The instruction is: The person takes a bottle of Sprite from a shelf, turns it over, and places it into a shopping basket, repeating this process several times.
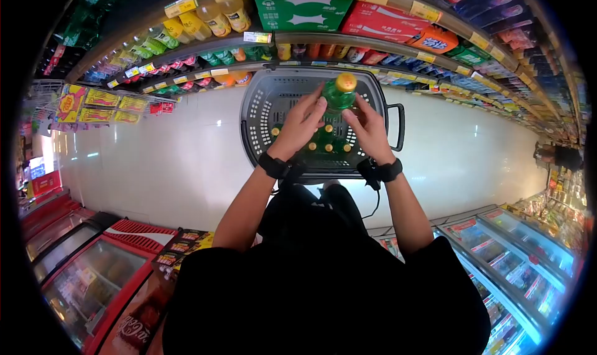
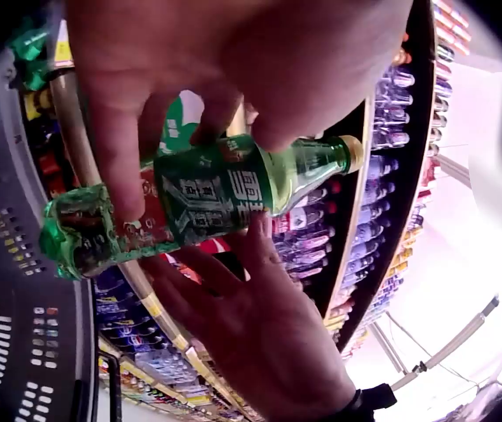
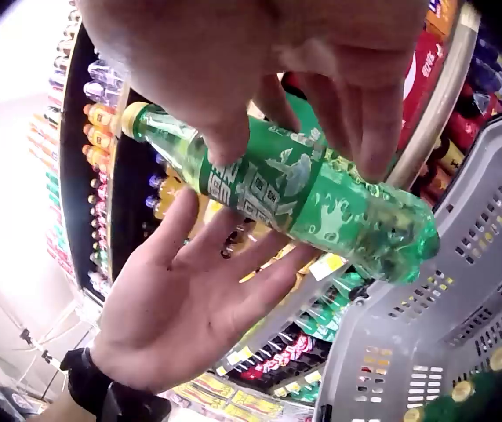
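Both hands hold one green plastic soda bottle (image 1: 339,98) with a gold cap, over a grey shopping basket (image 1: 256,90). The left hand (image 1: 301,128) has its fingers and thumb at the bottle's left side; the right hand (image 1: 369,131) holds the right side. In the left wrist view the bottle (image 2: 211,193) shows a green label with white characters. Its other side, with a pale picture, shows in the right wrist view on the bottle (image 3: 295,189). Several similar gold-capped bottles (image 1: 328,148) stand inside the basket, partly hidden below the hands.
Shelves of drinks curve along the far side, with a green carton (image 1: 305,20) and red cartons (image 1: 382,24). The basket's black handle (image 1: 398,128) sticks out right. Red-framed freezers (image 1: 93,280) stand lower left, a glass-topped freezer (image 1: 504,255) lower right. Pale floor (image 1: 180,149) lies between.
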